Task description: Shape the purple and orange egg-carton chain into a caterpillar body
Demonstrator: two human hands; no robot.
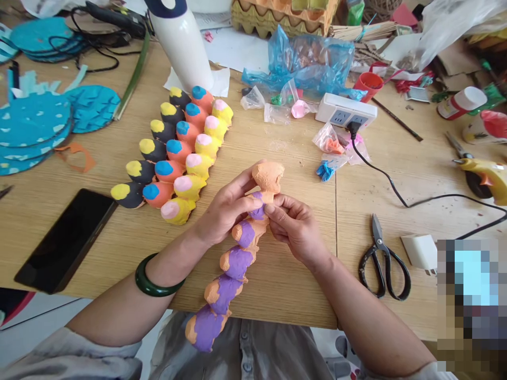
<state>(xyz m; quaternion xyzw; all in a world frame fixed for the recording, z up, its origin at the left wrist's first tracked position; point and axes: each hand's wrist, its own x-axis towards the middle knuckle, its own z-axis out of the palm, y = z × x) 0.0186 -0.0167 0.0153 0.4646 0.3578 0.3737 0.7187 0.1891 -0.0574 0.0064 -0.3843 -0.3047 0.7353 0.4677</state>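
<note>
A strip of egg-carton cups point(237, 262), coated in light orange and purple clay, slants from the table toward my lap. My left hand point(224, 209) is closed around its upper part, the thumb lying on a purple patch. The fingers of my right hand point(296, 227) pinch the strip's right edge, just below the all-orange end cup. Whether a bit of loose clay sits between those fingertips is hidden. Left of the strip stand three painted cup rows: black with yellow tips point(153, 149), orange with blue tips point(174, 151) and yellow with pink tips point(200, 163).
A black phone point(67, 240) lies at left, near blue paper discs point(35, 121). A white bottle point(182, 47) stands behind the rows. Scissors point(380, 264), a power strip point(346, 111) with its cord, clay bags point(328, 140) and a yellow glue gun point(485, 177) are at right.
</note>
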